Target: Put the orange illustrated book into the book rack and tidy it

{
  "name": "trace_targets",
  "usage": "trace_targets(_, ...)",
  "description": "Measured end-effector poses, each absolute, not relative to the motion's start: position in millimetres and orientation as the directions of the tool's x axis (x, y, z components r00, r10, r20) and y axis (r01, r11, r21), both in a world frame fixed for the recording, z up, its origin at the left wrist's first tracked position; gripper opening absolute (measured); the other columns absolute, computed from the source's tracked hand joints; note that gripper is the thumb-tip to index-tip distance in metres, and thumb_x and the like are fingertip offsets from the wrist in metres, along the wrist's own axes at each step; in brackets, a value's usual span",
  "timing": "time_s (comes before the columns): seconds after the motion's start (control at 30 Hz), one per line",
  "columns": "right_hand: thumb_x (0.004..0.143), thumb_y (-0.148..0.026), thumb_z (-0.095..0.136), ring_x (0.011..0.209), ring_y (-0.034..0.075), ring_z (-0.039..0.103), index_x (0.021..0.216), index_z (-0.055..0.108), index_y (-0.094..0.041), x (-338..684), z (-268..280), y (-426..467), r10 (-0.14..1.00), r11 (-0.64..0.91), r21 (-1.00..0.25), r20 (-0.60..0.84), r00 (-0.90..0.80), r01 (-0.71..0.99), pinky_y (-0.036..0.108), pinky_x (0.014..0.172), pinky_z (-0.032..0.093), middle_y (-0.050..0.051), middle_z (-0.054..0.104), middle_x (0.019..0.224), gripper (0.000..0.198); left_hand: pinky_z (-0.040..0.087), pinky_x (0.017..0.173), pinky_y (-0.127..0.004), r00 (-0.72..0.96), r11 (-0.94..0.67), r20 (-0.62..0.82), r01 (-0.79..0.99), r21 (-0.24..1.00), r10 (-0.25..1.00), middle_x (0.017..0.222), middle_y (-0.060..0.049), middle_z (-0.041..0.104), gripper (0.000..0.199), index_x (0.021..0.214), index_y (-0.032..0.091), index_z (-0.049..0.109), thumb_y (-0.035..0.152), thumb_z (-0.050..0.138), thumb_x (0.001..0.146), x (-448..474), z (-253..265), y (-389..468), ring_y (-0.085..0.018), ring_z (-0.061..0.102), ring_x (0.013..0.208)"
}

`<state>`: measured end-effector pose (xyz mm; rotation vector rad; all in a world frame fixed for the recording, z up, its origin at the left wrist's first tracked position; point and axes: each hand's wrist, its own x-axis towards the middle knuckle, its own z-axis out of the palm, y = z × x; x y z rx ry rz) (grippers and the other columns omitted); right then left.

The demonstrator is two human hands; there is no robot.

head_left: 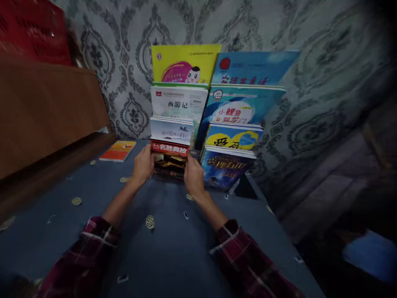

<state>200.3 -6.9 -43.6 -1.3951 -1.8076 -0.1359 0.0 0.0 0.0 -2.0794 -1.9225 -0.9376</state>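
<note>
A book with a red top band and a dark picture below (pixel 169 160) stands at the front of the left row of books, near the middle of the blue cloth (pixel 167 258). The left hand (pixel 144 166) grips its left edge and the right hand (pixel 194 175) its right edge; some fingertips are hidden. Just behind it rise a pale book (pixel 169 129), a white book (pixel 176 101) and, tallest, a yellow book (pixel 182 58). Beside them on the right stands a second row: a dark blue book (pixel 226 169) in front, then a yellow-and-blue book (pixel 217 134), a teal book (pixel 263 101) and a blue book (pixel 266 66). Patterned wallpaper (pixel 133 114) is behind both rows. An orange book (pixel 114 154) lies flat to the left, near a wooden cabinet (pixel 46 107) with something red (pixel 37 37) on top.
</note>
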Motion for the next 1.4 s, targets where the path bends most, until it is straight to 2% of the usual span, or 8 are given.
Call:
trace_targets(0.17,0.093,-0.007,0.032,0.09,0.027,0.064,0.138,0.055,-0.006,201.2,-46.6,-4.5,0.731,0.392,-0.395,0.682,-0.021,0.831,0.04,0.082,0.053,0.017,0.07,0.101,0.051,0.05,0.085,-0.036,-0.04,-0.184,0.568,0.925,0.332,0.822,0.101,-0.012,0.069,0.014,0.102,0.017,0.057,0.015,0.046,0.094,0.2,-4.2,2.5,-0.028,0.066,0.097)
trace_targets(0.33,0.095,-0.009,0.031,0.091,0.026,0.064,0.135,0.059,-0.007,201.2,-46.1,-4.4,0.723,0.414,-0.42,0.69,-0.012,0.807,0.04,0.083,0.052,0.017,0.069,0.101,0.048,0.051,0.085,-0.037,-0.04,-0.224,0.596,0.904,0.363,0.802,0.099,-0.011,0.068,0.014,0.1,0.018,0.056,0.014,0.045,0.093,-0.9,-7.8,4.4,-0.026,0.066,0.095)
trace_targets(0.6,0.101,-0.02,0.032,0.091,0.027,0.064,0.136,0.058,-0.007,200.4,-44.8,-6.0,0.741,0.393,-0.426,0.671,-0.006,0.815,0.04,0.081,0.053,0.018,0.068,0.104,0.045,0.051,0.088,-0.037,-0.029,-0.202,0.57,0.919,0.339,0.821,0.104,-0.011,0.068,0.016,0.105,0.018,0.056,0.015,0.045,0.094,-2.4,-6.6,3.8,-0.027,0.066,0.1)
trace_targets(0.8,0.093,-0.008,0.034,0.095,0.026,0.064,0.14,0.054,-0.009,201.3,-44.9,-5.9,0.741,0.413,-0.43,0.671,-0.022,0.803,0.04,0.086,0.054,0.017,0.068,0.107,0.051,0.05,0.087,-0.036,-0.017,-0.189,0.562,0.933,0.306,0.827,0.107,-0.012,0.068,0.018,0.108,0.017,0.056,0.016,0.044,0.096,-2.6,-5.1,2.4,-0.027,0.066,0.102)
trace_targets(1.1,0.09,-0.004,0.032,0.095,0.029,0.064,0.145,0.049,-0.005,200.1,-43.8,-7.9,0.766,0.391,-0.433,0.642,-0.026,0.812,0.044,0.089,0.055,0.02,0.067,0.106,0.057,0.05,0.084,-0.037,-0.017,-0.18,0.565,0.94,0.291,0.825,0.106,-0.012,0.07,0.018,0.108,0.017,0.057,0.016,0.044,0.096,-1.4,-2.2,-0.1,-0.029,0.067,0.1)
trace_targets(1.23,0.091,-0.004,0.034,0.095,0.028,0.063,0.147,0.048,-0.01,201.0,-44.5,-7.1,0.753,0.418,-0.434,0.657,-0.037,0.798,0.044,0.089,0.056,0.017,0.067,0.106,0.058,0.05,0.084,-0.037,-0.017,-0.166,0.548,0.945,0.283,0.837,0.109,-0.013,0.07,0.018,0.109,0.016,0.056,0.016,0.044,0.096,-1.4,-1.2,-0.6,-0.03,0.067,0.103)
trace_targets(1.4,0.093,-0.01,0.034,0.099,0.028,0.063,0.144,0.048,-0.007,199.9,-45.4,-7.4,0.758,0.422,-0.45,0.652,-0.034,0.787,0.045,0.091,0.055,0.019,0.066,0.111,0.053,0.05,0.084,-0.037,-0.019,-0.155,0.512,0.943,0.295,0.859,0.115,-0.014,0.069,0.02,0.114,0.016,0.055,0.017,0.043,0.097,-1.5,1.4,-2.3,-0.03,0.067,0.105)
